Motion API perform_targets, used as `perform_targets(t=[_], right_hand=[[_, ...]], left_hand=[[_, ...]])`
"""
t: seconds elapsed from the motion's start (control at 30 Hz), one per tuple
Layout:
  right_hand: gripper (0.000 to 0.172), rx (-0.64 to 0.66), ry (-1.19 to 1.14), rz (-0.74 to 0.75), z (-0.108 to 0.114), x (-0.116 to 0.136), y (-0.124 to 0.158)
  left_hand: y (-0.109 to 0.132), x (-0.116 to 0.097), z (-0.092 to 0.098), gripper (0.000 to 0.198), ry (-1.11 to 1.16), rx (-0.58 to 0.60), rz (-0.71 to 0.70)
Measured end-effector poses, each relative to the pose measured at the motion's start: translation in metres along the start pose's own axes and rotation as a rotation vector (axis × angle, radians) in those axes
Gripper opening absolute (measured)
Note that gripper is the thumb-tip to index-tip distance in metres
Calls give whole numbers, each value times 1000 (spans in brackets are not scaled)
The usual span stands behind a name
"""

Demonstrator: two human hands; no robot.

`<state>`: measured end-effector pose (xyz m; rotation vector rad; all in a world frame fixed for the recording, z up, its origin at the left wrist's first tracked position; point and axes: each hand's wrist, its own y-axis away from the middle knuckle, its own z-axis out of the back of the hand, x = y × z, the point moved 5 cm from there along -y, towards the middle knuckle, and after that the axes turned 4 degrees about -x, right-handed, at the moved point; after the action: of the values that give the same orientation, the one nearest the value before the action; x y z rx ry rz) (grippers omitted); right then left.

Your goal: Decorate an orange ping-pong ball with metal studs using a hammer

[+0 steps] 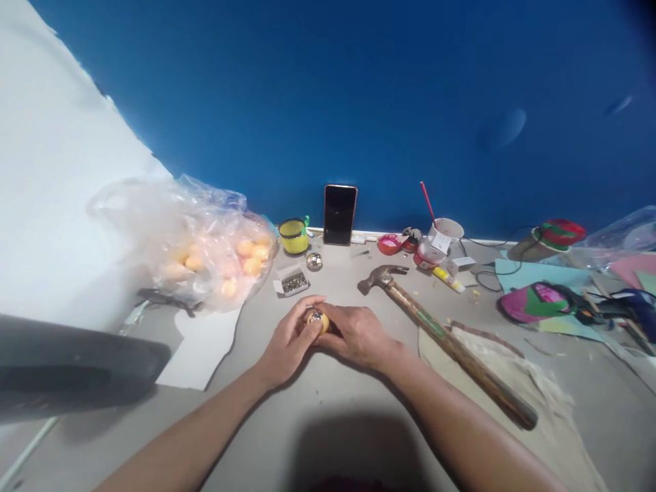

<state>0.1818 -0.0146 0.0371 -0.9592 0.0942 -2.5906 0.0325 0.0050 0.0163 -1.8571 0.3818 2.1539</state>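
Between my hands, low over the grey table, is a small yellow-orange ball (321,318) with shiny metal pieces, like thumbtacks, on its upper side. My left hand (284,347) curls its fingers and thumb round the ball from the left. From the right, my right hand (363,335) closes on it too, fingertips against its side; what those fingertips pinch is partly hidden. Just beyond my left hand sits a small open white box (293,284) of shiny metal tacks. Behind the box lies a ball (314,261) covered in silvery metal.
A claw hammer (425,318) lies right of my hands, partly on a beige cloth (512,383). Clear plastic bags (205,225) of orange balls fill the left. A phone (339,215) leans on the blue wall. A dark cylinder (76,365) juts in at left.
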Motion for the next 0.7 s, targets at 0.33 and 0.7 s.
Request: perform_targets(t=[0.33,0.7], right_hand=[[37,-2,-32,37,3,-12,5],[36,-122,122,-41,5,-21,5]], left_hand=[[-7,3,-8,75,161,67,83],[-12,11,-12,55,290,81,55]])
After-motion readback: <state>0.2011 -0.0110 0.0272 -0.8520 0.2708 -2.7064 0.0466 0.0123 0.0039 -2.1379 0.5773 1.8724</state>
